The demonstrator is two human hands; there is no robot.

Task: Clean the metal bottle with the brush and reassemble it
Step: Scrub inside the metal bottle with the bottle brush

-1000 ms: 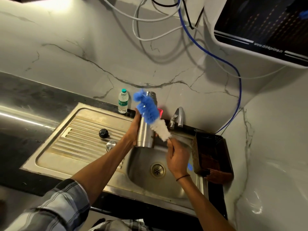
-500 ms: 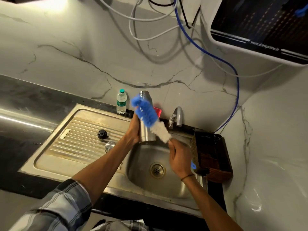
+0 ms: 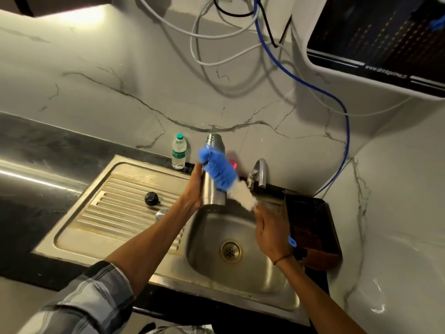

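My left hand (image 3: 195, 186) grips the metal bottle (image 3: 213, 189) upright above the back rim of the sink basin (image 3: 240, 266). Its mouth is uncapped. My right hand (image 3: 271, 231) holds the handle of the bottle brush (image 3: 221, 171), whose blue and white bristles lie slanted across the outside of the bottle. The blue tip of the handle sticks out below my right hand. The black cap (image 3: 151, 198) and a small round metal piece (image 3: 161, 214) lie on the ribbed drainboard (image 3: 108, 213).
A small plastic water bottle (image 3: 179, 153) stands at the back of the drainboard. The tap (image 3: 259, 174) is behind the basin, and a dark rack (image 3: 311, 227) sits to the right. Cables hang on the marble wall, under a water purifier (image 3: 375, 42).
The brush has slid down and to the right along the outside of the bottle. My right hand has shifted slightly right. The bottle stays upright in my left hand.
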